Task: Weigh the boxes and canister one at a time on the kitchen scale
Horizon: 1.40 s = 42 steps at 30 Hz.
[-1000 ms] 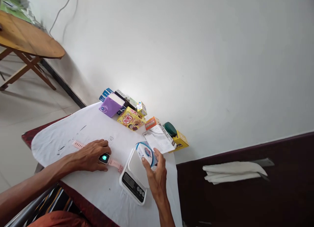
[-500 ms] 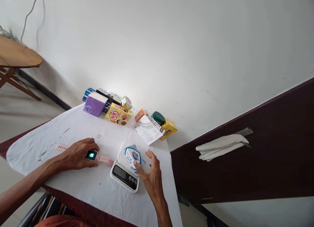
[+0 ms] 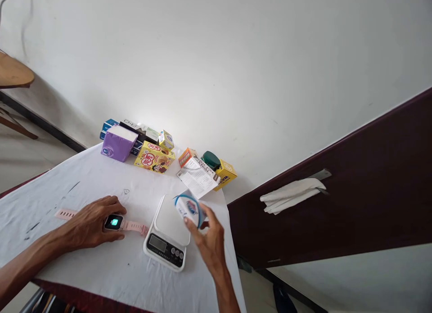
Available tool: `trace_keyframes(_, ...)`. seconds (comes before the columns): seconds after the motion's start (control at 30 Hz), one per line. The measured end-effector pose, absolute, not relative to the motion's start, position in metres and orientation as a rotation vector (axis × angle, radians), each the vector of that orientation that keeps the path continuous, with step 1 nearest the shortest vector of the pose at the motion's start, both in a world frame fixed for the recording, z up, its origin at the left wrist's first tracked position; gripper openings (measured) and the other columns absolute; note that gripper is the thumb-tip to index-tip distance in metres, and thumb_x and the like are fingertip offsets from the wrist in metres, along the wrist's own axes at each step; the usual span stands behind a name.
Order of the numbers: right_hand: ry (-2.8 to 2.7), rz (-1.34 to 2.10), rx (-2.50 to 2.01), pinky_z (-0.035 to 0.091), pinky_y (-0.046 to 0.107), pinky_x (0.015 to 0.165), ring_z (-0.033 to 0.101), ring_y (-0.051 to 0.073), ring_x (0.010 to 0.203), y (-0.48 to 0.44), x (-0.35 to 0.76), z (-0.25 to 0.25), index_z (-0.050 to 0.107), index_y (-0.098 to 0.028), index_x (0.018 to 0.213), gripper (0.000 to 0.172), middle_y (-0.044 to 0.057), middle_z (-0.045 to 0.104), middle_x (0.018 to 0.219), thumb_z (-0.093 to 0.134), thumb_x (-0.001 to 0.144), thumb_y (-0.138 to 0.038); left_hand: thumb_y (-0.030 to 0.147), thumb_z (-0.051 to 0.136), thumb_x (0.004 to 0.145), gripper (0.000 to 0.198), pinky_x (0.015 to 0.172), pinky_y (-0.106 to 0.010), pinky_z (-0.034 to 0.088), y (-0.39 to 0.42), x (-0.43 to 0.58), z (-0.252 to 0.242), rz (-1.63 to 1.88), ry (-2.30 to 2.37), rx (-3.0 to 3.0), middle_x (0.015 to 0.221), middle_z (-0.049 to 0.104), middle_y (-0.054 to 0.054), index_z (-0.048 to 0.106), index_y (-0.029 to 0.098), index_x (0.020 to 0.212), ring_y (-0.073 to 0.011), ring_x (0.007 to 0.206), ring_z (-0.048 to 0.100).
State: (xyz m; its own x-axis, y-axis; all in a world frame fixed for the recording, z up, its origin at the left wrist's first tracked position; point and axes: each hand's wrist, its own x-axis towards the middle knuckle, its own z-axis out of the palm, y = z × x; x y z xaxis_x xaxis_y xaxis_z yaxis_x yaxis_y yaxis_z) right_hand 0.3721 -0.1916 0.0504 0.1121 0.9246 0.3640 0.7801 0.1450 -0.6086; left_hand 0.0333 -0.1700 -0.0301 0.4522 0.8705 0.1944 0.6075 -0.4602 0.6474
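A white-and-blue soap box [image 3: 189, 210] is pinched between the thumb and fingers of my right hand [image 3: 209, 236], tilted and raised over the scale's plate. Beneath it, the white kitchen scale [image 3: 165, 251] lies on the table with its dark display panel facing me. On the left, my left hand [image 3: 90, 223] rests on the tablecloth, thumb and fingers closed around the case of a smartwatch [image 3: 114, 221]. The watch's screen glows green, and its pink strap stretches out flat on both sides, partly hidden under the hand.
Toward the wall stand a purple pack [image 3: 119, 142], a yellow snack box [image 3: 154, 157], a leaflet-like white box [image 3: 199, 178], a green-lidded jar [image 3: 211, 161] and a yellow box [image 3: 227, 173]. A white cloth [image 3: 293, 195] hangs at right; a wooden stool [image 3: 15, 72] stands far left.
My right hand has closed on the soap box and lifted it off the scale. My left hand stays on the smartwatch. The whole view has shifted slightly.
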Motion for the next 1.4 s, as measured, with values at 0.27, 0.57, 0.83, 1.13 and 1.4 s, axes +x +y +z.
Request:
trace_keyframes(0.27, -1.455, -0.224, -1.847, 0.05, 0.043, 0.092, 0.065, 0.032, 0.107, -0.044, 0.443, 0.135, 0.067, -0.016, 0.122, 0.064, 0.015, 0.072, 0.12, 0.069, 0.075, -0.059, 0.048, 0.071, 0.083, 0.034, 0.078, -0.034, 0.05, -0.17, 0.037, -0.034, 0.738, 1.244, 2.171, 0.104, 0.067, -0.006, 0.071, 0.025, 0.108, -0.0234, 0.09, 0.064)
trace_keyframes(0.57, -1.364, -0.197, -2.169, 0.051, 0.043, 0.086, 0.065, 0.037, 0.11, 0.075, 0.46, 0.123, 0.069, -0.008, 0.116, 0.051, 0.026, 0.071, 0.115, 0.07, 0.079, -0.044, 0.044, 0.071, 0.082, 0.031, 0.08, -0.035, 0.048, -0.174, 0.043, -0.029, 0.732, 1.303, 2.092, 0.104, 0.065, -0.006, 0.069, 0.025, 0.107, -0.0241, 0.092, 0.062)
trace_keyframes(0.83, -1.455, -0.184, -2.299, 0.05, 0.044, 0.09, 0.06, 0.039, 0.12, 0.088, 0.466, 0.108, 0.067, -0.008, 0.118, 0.051, 0.026, 0.067, 0.123, 0.063, 0.088, -0.05, 0.041, 0.07, 0.081, 0.029, 0.078, -0.034, 0.047, -0.175, 0.045, -0.028, 0.759, 1.32, 2.075, 0.103, 0.065, -0.006, 0.069, 0.025, 0.105, -0.0233, 0.091, 0.062)
trace_keyframes(1.13, -1.445, -0.195, -2.318, 0.048, 0.047, 0.094, 0.052, 0.038, 0.128, 0.094, 0.462, 0.115, 0.065, -0.013, 0.118, 0.046, 0.024, 0.066, 0.125, 0.065, 0.088, -0.047, 0.043, 0.071, 0.083, 0.029, 0.079, -0.033, 0.046, -0.175, 0.044, -0.026, 0.719, 1.304, 2.061, 0.103, 0.065, -0.005, 0.069, 0.025, 0.105, -0.0225, 0.091, 0.062)
trace_keyframes(1.4, -1.445, -0.161, -2.213, 0.036, 0.062, 0.105, 0.043, 0.043, 0.135, 0.092, 0.451, 0.121, 0.063, -0.011, 0.12, 0.047, 0.028, 0.062, 0.132, 0.063, 0.085, -0.043, 0.054, 0.068, 0.087, 0.038, 0.08, -0.032, 0.049, -0.171, 0.038, -0.031, 0.648, 1.276, 2.096, 0.106, 0.064, -0.005, 0.068, 0.025, 0.112, -0.0223, 0.093, 0.063)
